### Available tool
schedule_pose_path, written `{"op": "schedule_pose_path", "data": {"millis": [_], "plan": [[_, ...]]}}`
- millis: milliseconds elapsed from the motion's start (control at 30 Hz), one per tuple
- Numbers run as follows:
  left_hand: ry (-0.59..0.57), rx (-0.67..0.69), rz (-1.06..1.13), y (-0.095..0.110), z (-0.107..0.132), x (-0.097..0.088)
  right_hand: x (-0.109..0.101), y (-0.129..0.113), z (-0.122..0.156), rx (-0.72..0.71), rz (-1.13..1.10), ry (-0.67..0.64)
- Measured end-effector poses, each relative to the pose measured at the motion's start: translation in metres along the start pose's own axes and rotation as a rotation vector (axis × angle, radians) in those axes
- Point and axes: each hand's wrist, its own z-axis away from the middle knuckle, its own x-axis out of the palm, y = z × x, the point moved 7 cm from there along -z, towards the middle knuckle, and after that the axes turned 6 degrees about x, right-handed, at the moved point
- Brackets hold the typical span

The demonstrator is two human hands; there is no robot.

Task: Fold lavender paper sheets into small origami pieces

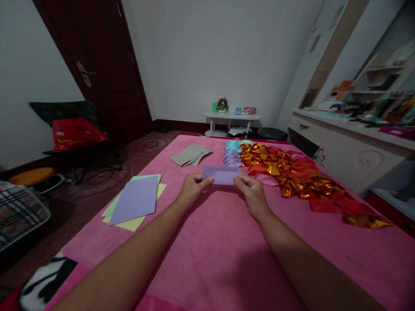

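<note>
- A purple paper strip (220,176) is hovering over the pink-covered table (201,255), looking light, thin and easily creased; I am judging its short ends the best hold.
- My left hand (192,187) and right hand (254,192) are pinching those ends.
- Larger sheets (136,198) are lying leftward.

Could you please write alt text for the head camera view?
A person's left hand and right hand hold a purple paper by its ends over a pink cloth. Colored sheets and gray slips lie left; gold and red pieces lie right.
</note>
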Motion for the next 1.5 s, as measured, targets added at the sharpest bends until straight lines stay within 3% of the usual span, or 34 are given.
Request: {"op": "schedule_pose_path", "data": {"millis": [167,367,600,867,1067,1233,1500], "plan": [[-0.02,-0.016,0.044,0.002,0.001,0.005,-0.008,0.002,-0.002,-0.034,0.074,0.122],[-0.027,-0.112,0.281,-0.011,0.0,0.008,-0.007,-0.001,-0.001,-0.051,0.123,0.12],[-0.022,-0.088,0.196,-0.009,0.0,0.005,-0.002,0.002,-0.002,-0.003,0.095,0.049],[-0.014,-0.003,0.048,0.007,0.001,0.006,-0.005,0.009,-0.003,0.067,0.117,0.085],[0.001,-0.112,0.179,-0.007,0.001,0.007,-0.004,0.012,-0.004,0.089,0.123,0.085],[-0.003,-0.096,0.112,-0.01,0.0,0.004,-0.002,0.021,-0.004,0.182,0.019,0.04],[-0.114,0.032,-0.047,0.001,0.0,0.01,0.004,0.024,-0.001,0.298,-0.21,0.012]]}}
